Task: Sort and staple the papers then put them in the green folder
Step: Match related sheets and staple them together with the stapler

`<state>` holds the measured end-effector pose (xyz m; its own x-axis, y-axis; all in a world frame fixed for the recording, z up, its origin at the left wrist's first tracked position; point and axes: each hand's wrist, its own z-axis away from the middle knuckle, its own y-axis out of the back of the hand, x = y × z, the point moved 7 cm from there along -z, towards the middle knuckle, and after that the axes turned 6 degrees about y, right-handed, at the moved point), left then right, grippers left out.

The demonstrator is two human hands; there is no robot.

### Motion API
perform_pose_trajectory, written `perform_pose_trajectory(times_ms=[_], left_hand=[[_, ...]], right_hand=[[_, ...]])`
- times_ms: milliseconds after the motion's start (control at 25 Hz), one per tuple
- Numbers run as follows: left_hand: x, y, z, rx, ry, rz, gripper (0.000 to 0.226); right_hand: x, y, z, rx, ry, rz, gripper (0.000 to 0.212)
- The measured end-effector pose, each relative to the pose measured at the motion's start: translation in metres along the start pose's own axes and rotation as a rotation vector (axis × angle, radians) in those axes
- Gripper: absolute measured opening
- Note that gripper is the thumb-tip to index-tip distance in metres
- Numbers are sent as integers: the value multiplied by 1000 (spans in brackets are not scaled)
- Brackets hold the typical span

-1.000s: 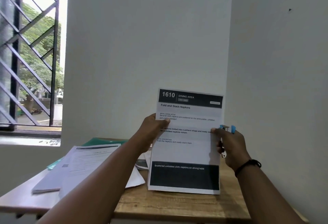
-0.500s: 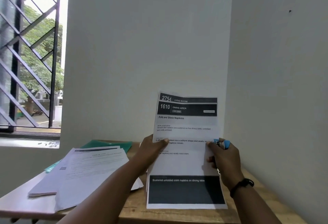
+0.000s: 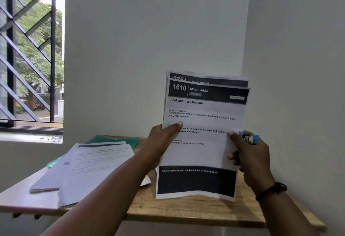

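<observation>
- The left hand [image 3: 164, 138] and right hand [image 3: 248, 153] each pinched a side edge of the held sheets [image 3: 201, 153], upright above the counter [image 3: 196, 209]; the right also clasped a small blue stapler [image 3: 249, 138].
- Best to square the offset top edges first — then staple one corner.
- The green folder [image 3: 115, 139] lay closed at the back, partly under loose papers [image 3: 93, 166] — contents unseen.
</observation>
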<state>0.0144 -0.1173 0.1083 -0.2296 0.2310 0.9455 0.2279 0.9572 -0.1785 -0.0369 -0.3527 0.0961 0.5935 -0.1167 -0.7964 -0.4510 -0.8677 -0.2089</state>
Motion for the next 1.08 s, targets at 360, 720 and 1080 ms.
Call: perform_pose_trajectory(times_ms=[360, 720, 1080], left_hand=[[-18, 10, 3, 6, 30, -51, 21], [57, 17, -9, 32, -202, -169, 36], [142, 1, -36, -219, -122, -950, 76]], right_hand=[[16, 7, 17, -56, -31, -8, 13], [27, 10, 14, -76, -56, 18, 12], [3, 4, -20, -195, 8, 113, 15]])
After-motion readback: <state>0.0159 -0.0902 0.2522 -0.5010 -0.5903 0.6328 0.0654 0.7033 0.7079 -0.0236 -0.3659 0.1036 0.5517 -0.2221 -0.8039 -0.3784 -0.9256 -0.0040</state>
